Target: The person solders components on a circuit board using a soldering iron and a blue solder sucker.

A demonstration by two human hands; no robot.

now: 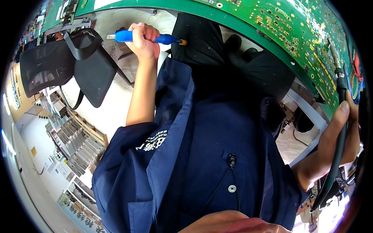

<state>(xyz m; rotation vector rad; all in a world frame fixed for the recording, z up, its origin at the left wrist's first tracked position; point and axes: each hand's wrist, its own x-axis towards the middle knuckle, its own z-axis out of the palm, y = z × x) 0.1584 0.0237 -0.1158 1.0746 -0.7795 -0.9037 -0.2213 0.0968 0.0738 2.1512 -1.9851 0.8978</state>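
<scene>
My left hand [144,40] is closed in a fist around a blue desoldering pump [166,39]. The pump lies level in the fist, with a pale end pointing left and a yellow-orange end pointing right, above my dark trousers. At the right edge my right hand [342,128] grips a soldering iron [342,81] by its dark handle. Its metal tip points away from me, over the right part of a green circuit board [287,39]. I cannot tell whether the tip touches the board. The iron's thick cord runs down past my wrist.
A green-topped bench [155,7] crosses the far side, its pale metal leg [307,105] at the right. Red and dark wires [356,66] lie beyond the iron. A black chair [91,73] stands at the left, with stacked grey parts [83,151] on a pallet behind it.
</scene>
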